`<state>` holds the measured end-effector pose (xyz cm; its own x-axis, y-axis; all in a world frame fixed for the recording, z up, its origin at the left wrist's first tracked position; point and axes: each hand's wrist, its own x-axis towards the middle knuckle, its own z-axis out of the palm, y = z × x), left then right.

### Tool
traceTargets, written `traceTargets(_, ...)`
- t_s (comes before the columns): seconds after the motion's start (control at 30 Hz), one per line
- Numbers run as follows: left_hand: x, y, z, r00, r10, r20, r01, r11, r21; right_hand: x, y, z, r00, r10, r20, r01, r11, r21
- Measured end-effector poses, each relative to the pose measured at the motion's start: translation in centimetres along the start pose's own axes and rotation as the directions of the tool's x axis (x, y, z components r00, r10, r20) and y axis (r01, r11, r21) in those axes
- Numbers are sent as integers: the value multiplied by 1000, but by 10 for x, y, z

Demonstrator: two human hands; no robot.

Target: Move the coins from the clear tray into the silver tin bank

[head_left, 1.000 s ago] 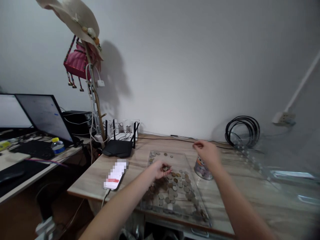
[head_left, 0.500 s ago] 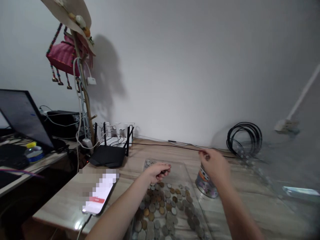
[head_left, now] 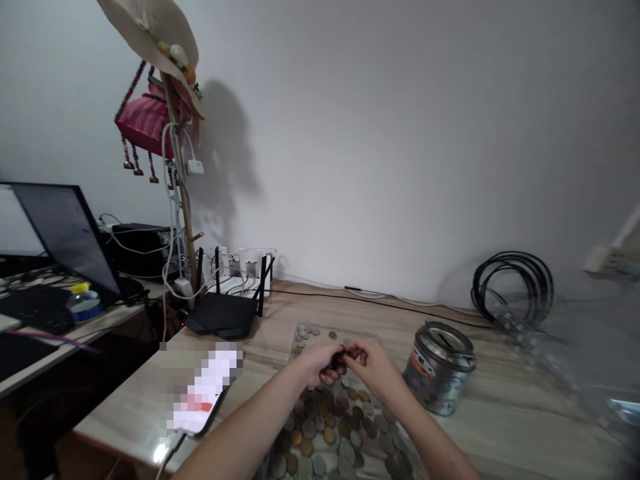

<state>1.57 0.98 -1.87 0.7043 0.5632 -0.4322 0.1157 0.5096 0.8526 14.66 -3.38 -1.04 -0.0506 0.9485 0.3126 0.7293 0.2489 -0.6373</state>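
Observation:
Many loose coins (head_left: 330, 427) lie spread on a clear plastic sheet (head_left: 306, 333) on the wooden table (head_left: 500, 427). My left hand (head_left: 320, 360) is closed around a small handful of coins just above the spread. My right hand (head_left: 370, 363) meets it, fingertips pinching at the coins in the left hand. A metal tin with a slotted lid (head_left: 439, 367) stands upright to the right of my hands, apart from them.
A phone (head_left: 205, 390) on a cable lies at the table's left edge. A black router (head_left: 223, 313) and a power strip sit at the back left. A coil of black cable (head_left: 515, 287) leans on the wall. A laptop (head_left: 65, 233) and bottle occupy the left desk.
My right hand has come down and left from above the tin to meet my left hand. The tin's slotted lid now shows. The view has shifted slightly.

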Motion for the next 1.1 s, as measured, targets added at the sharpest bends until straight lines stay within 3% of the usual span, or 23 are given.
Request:
traceTargets(0.1, -3, 1, 1, 999, -25, 43, 26, 999, -29, -3, -4, -25, 987, -15, -158, 3, 997, -80)
traceTargets(0.17, -6, 1, 3, 1000, -4, 16, 4, 999, -41, -8, -2, -52, 917, -32, -399, -53, 979, -199)
traceTargets(0.27, -8, 1, 4, 996, 47, -81, -48, 999, -8, -16, 9, -95, 732, 59, -679, -394, 850, -351)
traceTargets(0.3, -8, 0, 4, 993, 63, -102, -62, 998, 12, -18, 14, -107, 692, 117, -712, -499, 791, -355)
traceTargets(0.37, -8, 0, 5, 987, 101, -125, -95, 994, 49, -21, 24, -123, 670, 225, -707, -605, 719, -344)
traceTargets(0.43, -7, 0, 5, 984, 124, -131, -114, 990, 81, -22, 33, -130, 692, 270, -670, -614, 708, -348)
traceTargets(0.5, -8, 0, 4, 982, 138, -131, -125, 987, 102, -21, 37, -129, 722, 225, -654, -580, 712, -396)
traceTargets(0.6, -10, 1, 3, 980, 156, -127, -143, 984, 107, -19, 33, -119, 729, -12, -684, -458, 734, -501)
traceTargets(0.67, -11, 2, 3, 977, 162, -135, -150, 984, 95, -16, 25, -102, 732, -146, -665, -302, 805, -510)
traceTargets(0.73, -11, 2, 2, 973, 173, -152, -162, 983, 84, -11, 15, -76, 832, -150, -534, -104, 903, -416)
traceTargets(0.8, -10, 0, 1, 969, 186, -164, -173, 980, 94, -7, 6, -44, 963, -98, -253, 34, 969, -244)
traceTargets(0.87, -8, -1, 1, 963, 208, -173, -185, 973, 136, -5, 0, -15, 997, -74, -15, 72, 991, -111)
traceTargets(0.93, -6, -3, 1, 955, 226, -191, -191, 964, 187, -3, -3, 6, 994, -61, 85, 65, 997, -50)
traceTargets(1.0, -6, -3, 2, 955, 219, -202, -178, 963, 203, -3, -3, 12, 996, -56, 69, 60, 997, -56)
traceTargets(1.1, -7, -1, 4, 984, 85, -156, -65, 990, 127, -5, -2, -5, 990, -82, -112, 64, 986, -156)
